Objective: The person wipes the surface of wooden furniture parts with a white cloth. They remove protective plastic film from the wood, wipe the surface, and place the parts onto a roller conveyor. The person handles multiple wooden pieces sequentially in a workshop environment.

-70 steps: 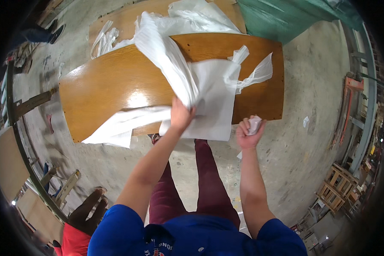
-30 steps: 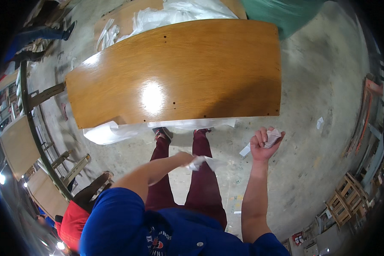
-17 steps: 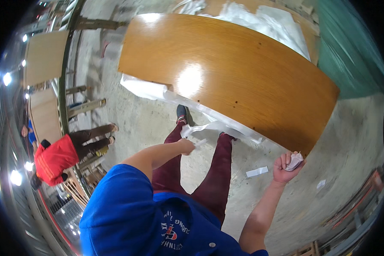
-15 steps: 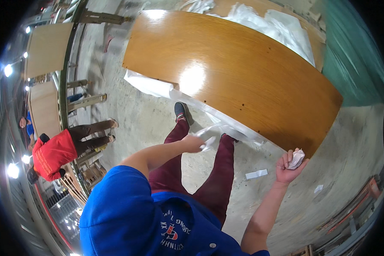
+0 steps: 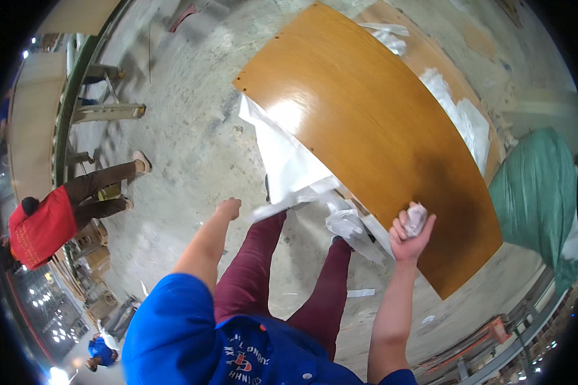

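A long, glossy brown wooden panel [image 5: 366, 128] with small dark holes lies in front of me. My right hand [image 5: 410, 239] is closed around a crumpled whitish wad [image 5: 416, 219], over the panel's near edge. Whether the wad is cloth or paper I cannot tell. My left hand [image 5: 228, 207], its fingers curled in, is held out over the floor left of my legs. Just beside it, apparently apart from the fingers, is the loose end of white wrapping sheet [image 5: 282, 154], which hangs from under the panel's near side.
White wrapping and brown board [image 5: 453, 96] lie beyond the panel. A green covered heap [image 5: 536, 192] stands at the right. On the left, a person in a red top [image 5: 42, 224] is beside a raised line with pale boards [image 5: 35, 122]. A white strip [image 5: 361, 293] lies on the floor.
My view has turned, so the panel slants more steeply. My left hand has moved left, apart from the white wrapping it was at. My right hand, still gripping the wad, is now over the panel.
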Available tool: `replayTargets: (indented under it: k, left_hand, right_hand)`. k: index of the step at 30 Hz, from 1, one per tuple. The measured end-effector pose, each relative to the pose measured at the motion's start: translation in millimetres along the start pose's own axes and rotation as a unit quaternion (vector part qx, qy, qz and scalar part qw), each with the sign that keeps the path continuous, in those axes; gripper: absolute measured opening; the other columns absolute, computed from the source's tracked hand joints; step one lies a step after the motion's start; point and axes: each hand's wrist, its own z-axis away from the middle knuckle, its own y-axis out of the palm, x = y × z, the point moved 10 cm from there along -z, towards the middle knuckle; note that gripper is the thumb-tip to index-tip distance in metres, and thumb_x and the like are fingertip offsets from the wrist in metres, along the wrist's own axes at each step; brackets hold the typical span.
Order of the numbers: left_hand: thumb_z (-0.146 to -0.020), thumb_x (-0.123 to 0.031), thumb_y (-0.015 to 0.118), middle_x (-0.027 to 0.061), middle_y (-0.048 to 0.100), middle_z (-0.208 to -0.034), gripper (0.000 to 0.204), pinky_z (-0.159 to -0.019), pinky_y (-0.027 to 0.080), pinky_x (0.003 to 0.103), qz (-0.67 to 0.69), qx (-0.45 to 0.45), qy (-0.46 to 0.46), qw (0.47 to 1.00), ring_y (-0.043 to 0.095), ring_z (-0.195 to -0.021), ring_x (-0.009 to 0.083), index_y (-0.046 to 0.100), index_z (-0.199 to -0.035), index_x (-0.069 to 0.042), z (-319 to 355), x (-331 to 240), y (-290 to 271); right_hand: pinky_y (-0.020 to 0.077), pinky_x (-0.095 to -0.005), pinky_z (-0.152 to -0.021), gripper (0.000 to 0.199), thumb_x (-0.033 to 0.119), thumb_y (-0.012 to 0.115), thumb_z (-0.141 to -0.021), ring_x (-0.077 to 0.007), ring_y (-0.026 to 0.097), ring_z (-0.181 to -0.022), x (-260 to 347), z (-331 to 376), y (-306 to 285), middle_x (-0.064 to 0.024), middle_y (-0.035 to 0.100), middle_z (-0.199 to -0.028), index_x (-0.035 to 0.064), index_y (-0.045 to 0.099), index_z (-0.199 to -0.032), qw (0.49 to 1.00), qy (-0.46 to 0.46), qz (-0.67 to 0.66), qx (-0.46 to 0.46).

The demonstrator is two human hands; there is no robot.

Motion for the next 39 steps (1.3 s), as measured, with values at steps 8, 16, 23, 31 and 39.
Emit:
replayTargets:
  k: [8,16,23,31,39]
  left_hand:
    - [-0.083,-0.041,0.06,0.0245,0.054,-0.117,0.064,-0.093,0.04,0.042,0.535,-0.471,0.219,0.666,0.052,-0.109,0.0357,0.042,-0.129,-0.001,2,-41,-228]
    - [-0.088,-0.03,0.05,0.0171,0.062,-0.102,0.032,-0.083,0.046,0.046,0.242,-0.174,-0.005,0.955,0.058,-0.097,0.0364,0.056,-0.11,-0.009,-121,149,-87]
    - [-0.083,-0.026,0.051,0.0231,0.062,-0.095,0.027,-0.079,0.047,0.047,0.272,-0.122,-0.169,0.939,0.058,-0.092,0.0403,0.06,-0.097,-0.004,-28,310,21]
    - [-0.081,-0.02,0.061,0.0085,0.064,-0.075,0.019,-0.047,0.049,0.029,0.482,-0.005,-0.176,0.858,0.06,-0.056,0.0151,0.059,-0.093,-0.005,44,271,99]
    - [-0.087,-0.02,0.057,0.0078,0.06,-0.07,0.018,-0.049,0.047,0.027,0.628,0.009,-0.113,0.77,0.058,-0.056,0.0136,0.057,-0.094,-0.003,9,215,100]
  right_hand:
    - [0.0266,-0.0212,-0.037,0.05,0.053,0.039,-0.092,-0.0082,0.039,-0.045,-169,-212,163,-0.0049,0.051,-0.072,0.0102,0.051,-0.115,0.982,0.041,0.169,0.081]
    - [0.0306,-0.0238,-0.038,0.033,0.038,0.047,-0.093,-0.0124,0.046,-0.047,-183,-382,252,-0.0072,0.057,-0.072,0.0078,0.052,-0.106,0.898,-0.177,0.402,-0.009]
    - [0.0456,-0.0302,-0.055,0.031,0.029,0.056,-0.088,-0.0153,0.058,-0.064,-81,-458,298,-0.0081,0.064,-0.079,-0.0002,0.063,-0.096,0.686,-0.472,0.544,-0.105]
    - [0.0481,-0.0356,-0.069,0.035,0.033,0.06,-0.083,-0.0244,0.064,-0.073,-100,-467,311,-0.0136,0.068,-0.08,-0.0011,0.065,-0.091,0.538,-0.528,0.631,-0.185]
    - [0.0483,-0.0382,-0.068,0.035,0.034,0.06,-0.082,-0.0282,0.064,-0.073,-97,-466,321,-0.0157,0.067,-0.078,-0.0007,0.065,-0.087,0.489,-0.527,0.666,-0.202]
